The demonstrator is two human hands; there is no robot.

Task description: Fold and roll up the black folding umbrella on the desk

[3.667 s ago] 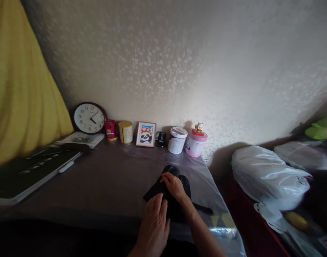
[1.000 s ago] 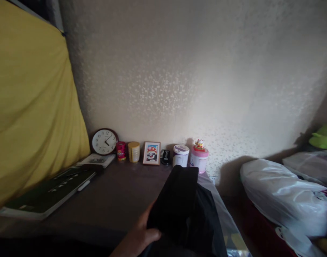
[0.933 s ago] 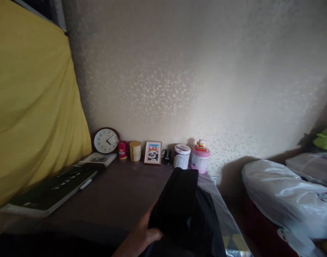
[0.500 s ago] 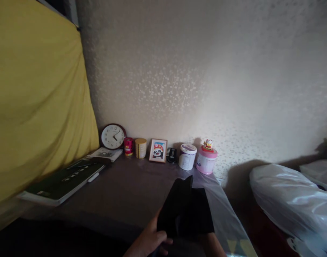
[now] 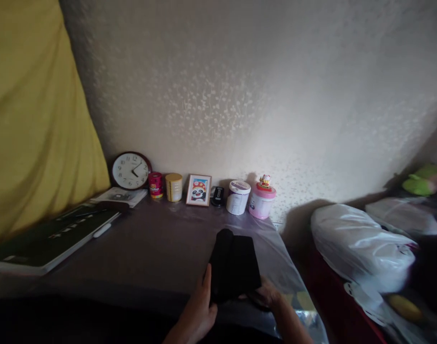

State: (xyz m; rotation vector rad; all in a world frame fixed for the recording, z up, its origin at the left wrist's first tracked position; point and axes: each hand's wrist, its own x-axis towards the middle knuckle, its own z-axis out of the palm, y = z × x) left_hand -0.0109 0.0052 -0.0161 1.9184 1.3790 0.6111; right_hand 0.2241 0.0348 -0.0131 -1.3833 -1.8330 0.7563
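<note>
Above the front part of the table, a flat black item (image 5: pixel 239 263) is held between my two hands; it looks like a folded cloth or pouch, with a thicker rounded fold along its left side. My left hand (image 5: pixel 200 306) grips its left edge, fingers partly hidden behind it. At its lower right corner is my right hand (image 5: pixel 266 294), with the fingers closed there and partly hidden. A dark rounded piece shows beneath the right hand, too dim to name.
Along the wall stand a clock (image 5: pixel 131 171), a red can (image 5: pixel 155 185), a yellow-lidded tin (image 5: pixel 174 187), a panda picture frame (image 5: pixel 198 190) and two tubs (image 5: pixel 239 197). A large green book (image 5: pixel 57 234) lies left on the table (image 5: pixel 150 253). White plastic bags (image 5: pixel 361 243) sit at right.
The black item has gone from spread and bent to flatter and more closed. My right hand has come out from beneath it to its lower right corner. The view has shifted right.
</note>
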